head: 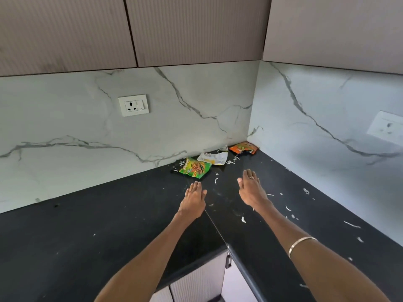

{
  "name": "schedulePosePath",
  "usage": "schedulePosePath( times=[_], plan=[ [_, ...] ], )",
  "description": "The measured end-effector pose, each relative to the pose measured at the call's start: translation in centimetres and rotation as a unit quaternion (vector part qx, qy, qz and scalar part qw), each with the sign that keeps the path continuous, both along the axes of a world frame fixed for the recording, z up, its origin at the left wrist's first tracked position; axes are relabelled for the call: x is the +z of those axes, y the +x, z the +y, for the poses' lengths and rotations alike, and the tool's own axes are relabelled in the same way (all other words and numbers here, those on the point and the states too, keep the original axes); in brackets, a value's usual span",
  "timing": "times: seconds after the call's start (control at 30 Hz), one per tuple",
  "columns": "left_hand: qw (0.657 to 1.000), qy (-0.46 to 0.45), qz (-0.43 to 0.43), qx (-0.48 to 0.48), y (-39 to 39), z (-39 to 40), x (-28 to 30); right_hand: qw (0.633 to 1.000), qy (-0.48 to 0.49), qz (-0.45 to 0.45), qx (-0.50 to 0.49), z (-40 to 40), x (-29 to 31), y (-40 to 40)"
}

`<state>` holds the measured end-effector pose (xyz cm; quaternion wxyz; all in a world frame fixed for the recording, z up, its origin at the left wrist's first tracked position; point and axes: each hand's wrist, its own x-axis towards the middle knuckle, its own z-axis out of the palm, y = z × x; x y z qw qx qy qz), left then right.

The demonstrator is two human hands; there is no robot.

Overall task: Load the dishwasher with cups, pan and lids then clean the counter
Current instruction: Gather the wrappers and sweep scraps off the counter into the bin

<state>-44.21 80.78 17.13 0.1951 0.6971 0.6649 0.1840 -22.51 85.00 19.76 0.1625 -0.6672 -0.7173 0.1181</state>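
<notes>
A black L-shaped counter (87, 225) fills the corner. Three snack wrappers lie at the back: a green one (193, 167), a white and yellow one (212, 158) and an orange one (243, 147) in the very corner. White scraps (287, 207) are scattered over the right stretch. My left hand (193, 199) reaches forward with straight fingers, just short of the green wrapper and holding nothing. My right hand (250, 188) stretches flat over the counter below the white wrapper, a ring on one finger, and is also empty. No cups, pan, lids or dishwasher are in view.
A marble backsplash rises behind the counter, with a white socket (133, 105) on the left wall and another (386, 127) on the right wall. Ribbed upper cabinets (196, 29) hang overhead. Lower cabinet fronts (202, 280) show beneath the counter's inner corner.
</notes>
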Motion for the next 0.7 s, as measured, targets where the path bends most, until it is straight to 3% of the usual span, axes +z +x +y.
schedulePosePath(
  times=[0.33,0.53,0.7],
  plan=[
    [0.999,0.012,-0.005,0.052,-3.4,11.2,-0.3,0.998,-0.016,-0.010,0.062,12.6,-0.8,-3.7],
    [0.998,0.008,-0.015,0.060,-6.0,17.0,-0.7,0.999,-0.015,0.020,0.043,18.2,-2.2,-6.5],
    [0.975,-0.024,-0.148,0.166,-8.8,21.2,-3.2,0.996,-0.018,0.085,-0.008,22.2,-3.4,-6.4]
  ],
)
